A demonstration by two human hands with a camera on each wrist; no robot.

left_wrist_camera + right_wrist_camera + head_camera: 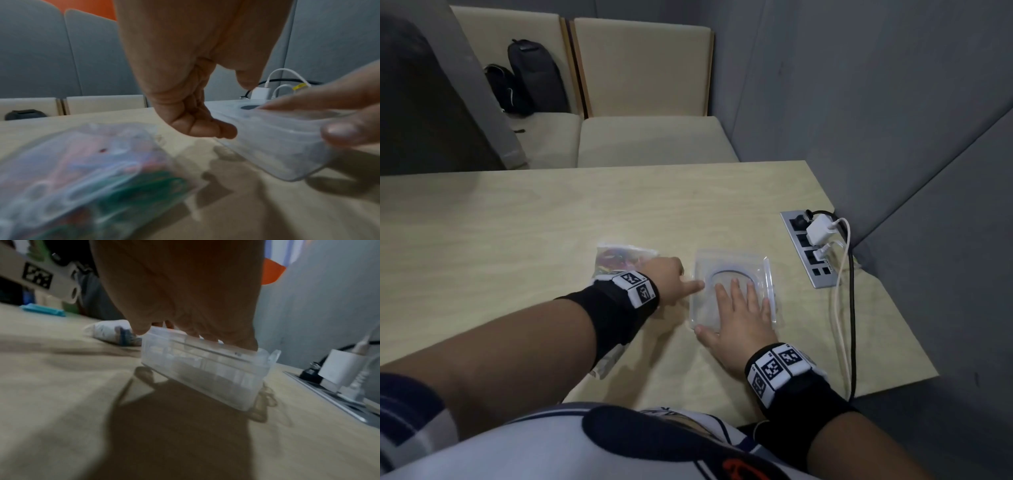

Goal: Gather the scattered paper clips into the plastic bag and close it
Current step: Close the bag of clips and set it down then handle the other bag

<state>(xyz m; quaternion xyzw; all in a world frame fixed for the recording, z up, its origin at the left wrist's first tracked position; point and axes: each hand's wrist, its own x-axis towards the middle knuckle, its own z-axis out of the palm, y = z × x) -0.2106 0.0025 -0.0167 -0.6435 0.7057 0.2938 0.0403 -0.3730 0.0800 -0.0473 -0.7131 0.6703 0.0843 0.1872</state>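
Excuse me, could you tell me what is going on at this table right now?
A person is working at a wooden table with both hands. The right hand lies flat, fingers spread, on top of a clear plastic box, holding it down. The left hand has its fingers curled and its thumb reaches to the box's left edge. A plastic bag with coloured paper clips inside lies just left of the box, partly under the left wrist. No loose clips are visible on the table.
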